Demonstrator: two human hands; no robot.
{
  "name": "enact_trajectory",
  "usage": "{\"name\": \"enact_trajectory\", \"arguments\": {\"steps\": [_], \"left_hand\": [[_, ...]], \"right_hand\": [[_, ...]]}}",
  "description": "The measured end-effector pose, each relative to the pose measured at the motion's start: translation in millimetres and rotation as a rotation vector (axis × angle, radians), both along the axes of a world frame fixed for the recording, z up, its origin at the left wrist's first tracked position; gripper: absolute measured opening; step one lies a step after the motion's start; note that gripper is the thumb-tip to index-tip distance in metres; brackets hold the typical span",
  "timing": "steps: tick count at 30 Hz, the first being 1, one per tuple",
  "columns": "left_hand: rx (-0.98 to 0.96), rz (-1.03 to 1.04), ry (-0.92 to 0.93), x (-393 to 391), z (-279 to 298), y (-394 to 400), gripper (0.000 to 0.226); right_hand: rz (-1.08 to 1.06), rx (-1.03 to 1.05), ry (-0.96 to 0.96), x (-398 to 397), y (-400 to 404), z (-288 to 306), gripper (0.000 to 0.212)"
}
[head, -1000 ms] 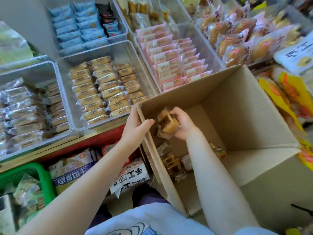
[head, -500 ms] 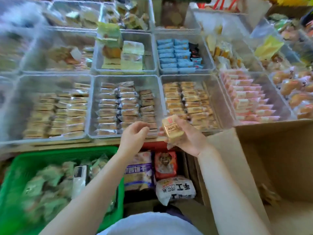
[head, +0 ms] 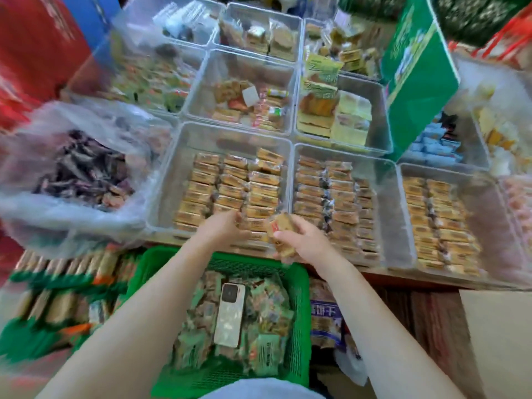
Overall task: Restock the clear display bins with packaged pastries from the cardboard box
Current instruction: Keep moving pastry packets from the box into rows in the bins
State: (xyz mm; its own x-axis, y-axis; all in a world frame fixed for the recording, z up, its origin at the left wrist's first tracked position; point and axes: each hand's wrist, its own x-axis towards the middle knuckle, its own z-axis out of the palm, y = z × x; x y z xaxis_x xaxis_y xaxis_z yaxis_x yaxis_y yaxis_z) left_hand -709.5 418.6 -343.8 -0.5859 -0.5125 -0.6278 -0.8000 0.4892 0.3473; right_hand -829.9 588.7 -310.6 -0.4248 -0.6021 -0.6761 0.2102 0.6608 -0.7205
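A stack of wrapped pastries [head: 280, 236] is held in the right hand [head: 305, 243], fingers and thumb curled round it, at the near edge of the shelf, over the seam between 2 clear bins. The left hand [head: 223, 227] is placed at the near end of the left bin [head: 169, 180], fingertips down among the packets [head: 230, 191] in the front row; whether a packet is pinched cannot be told from the blur. The left bin is filled with 3 columns of tan packets standing on edge. The middle bin [head: 385, 214] is seen just right of it, also filled with rows of tan packets, and a third bin [head: 489, 203] of similar packets is seen further right. Behind these, a second row of clear bins with mixed snacks is visible, partly blurred. A corner of the cardboard box [head: 498, 341] is visible at the lower right, well apart from both hands. A green basket [head: 302, 326] of green-wrapped snacks is positioned below the forearms, with a white phone [head: 230, 315] lying on top of the snacks. A clear bag [head: 72, 180] of dark snacks is seen left of the left bin.
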Motion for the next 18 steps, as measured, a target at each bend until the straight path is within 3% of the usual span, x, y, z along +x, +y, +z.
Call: {"name": "enact_trajectory", "arguments": {"steps": [5,8,10,13,15,18], "left_hand": [[0.108,-0.100,-0.063,-19.8,-12.6,-10.9,0.074],[0.189,-0.020,0.031,-20.7,-17.6,-12.6,0.049],[0.243,0.083,0.115,-18.7,-20.9,-15.4,0.038],[0.330,0.193,0.221,-12.4,-19.8,-20.5,0.062],[0.351,0.161,0.249,-9.1,-20.3,-20.8,0.079],[0.241,0.032,0.268,-12.0,-23.6,-16.1,0.077]], "right_hand": [[0.289,0.208,0.224,4.8,-20.5,17.8,0.059],[0.407,0.267,0.240,10.8,-31.7,20.2,0.065],[0.387,0.258,0.188,14.1,-36.2,18.9,0.064],[0.263,0.203,0.135,12.5,-38.2,17.8,0.058],[0.194,0.180,0.098,11.8,-38.0,17.7,0.056],[0.166,0.178,0.079,11.0,-39.3,17.1,0.058]]}}
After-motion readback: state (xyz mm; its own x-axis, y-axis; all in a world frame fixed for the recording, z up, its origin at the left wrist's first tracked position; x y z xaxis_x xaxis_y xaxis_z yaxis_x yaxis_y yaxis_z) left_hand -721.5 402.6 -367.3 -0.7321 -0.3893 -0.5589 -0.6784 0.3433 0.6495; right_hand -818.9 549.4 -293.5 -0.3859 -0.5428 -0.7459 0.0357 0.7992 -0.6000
